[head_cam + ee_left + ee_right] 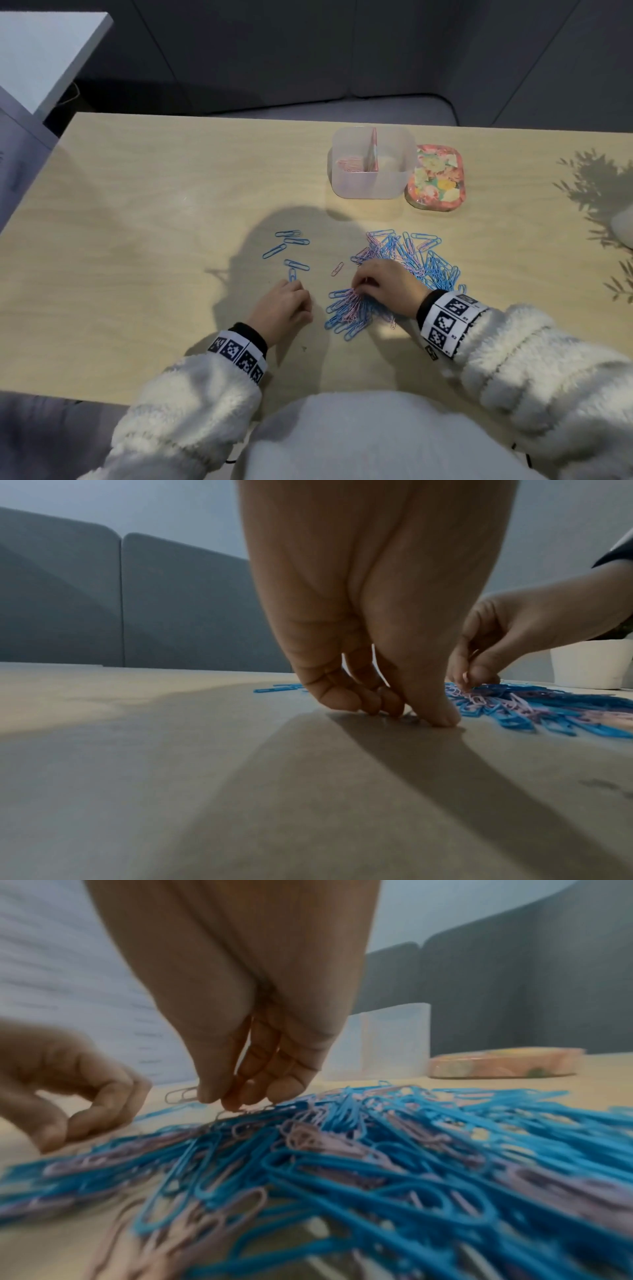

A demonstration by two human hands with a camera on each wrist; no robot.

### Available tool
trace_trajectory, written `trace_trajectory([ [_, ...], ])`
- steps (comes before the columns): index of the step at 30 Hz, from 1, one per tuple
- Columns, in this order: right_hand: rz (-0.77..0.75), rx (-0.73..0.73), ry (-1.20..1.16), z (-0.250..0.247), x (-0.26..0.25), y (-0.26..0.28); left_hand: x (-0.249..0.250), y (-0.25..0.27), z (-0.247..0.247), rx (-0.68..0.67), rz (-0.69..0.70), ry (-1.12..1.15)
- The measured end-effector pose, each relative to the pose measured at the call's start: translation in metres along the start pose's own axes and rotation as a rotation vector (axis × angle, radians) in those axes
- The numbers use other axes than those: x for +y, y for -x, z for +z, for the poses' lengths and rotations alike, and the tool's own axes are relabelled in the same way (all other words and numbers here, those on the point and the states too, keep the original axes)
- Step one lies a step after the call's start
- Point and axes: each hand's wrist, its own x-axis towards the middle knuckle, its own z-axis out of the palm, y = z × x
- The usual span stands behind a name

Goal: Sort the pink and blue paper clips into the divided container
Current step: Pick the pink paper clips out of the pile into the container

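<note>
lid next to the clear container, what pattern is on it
The rounded lid carries a floral print in pink, yellow and green, clearest in the head view.

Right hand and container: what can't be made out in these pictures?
- Right hand: whether its grip has a clip; the head view is too small, the right wrist view is blurred, and its fingertips merge with the pile.
- Container: the right compartment's contents; the frosted wall hides them in the head view. The left one shows pink clips.
- Left hand: anything under its fingertips; shadow hides it in the left wrist view.
</note>
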Motion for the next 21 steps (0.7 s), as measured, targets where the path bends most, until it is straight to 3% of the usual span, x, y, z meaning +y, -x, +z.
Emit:
trace_trajectory([
  [4,0.120,0.152,-0.189,-0.013,0.005,0.006,0.003,-0.008,-0.004,0.046,-0.035,0.016],
  [9,0.182,0.179,-0.128,-0.021,0.008,-0.012,0.003,-0.014,-0.004,0.077,-0.145,0.024],
  [15,0.043,0.040,0.037,-0.007,-0.015,-0.043,0.006,-0.015,-0.009,0.057,-0.113,0.007],
  [18,0.014,-0.087,0.219,-0.006,-0.020,-0.045,0.016,-0.017,-0.016,0.087,-0.119,0.147],
  [21,0.040,-0.108,0.282,-0.007,-0.018,-0.039,0.023,-0.026,-0.017,0.022,-0.211,0.330],
])
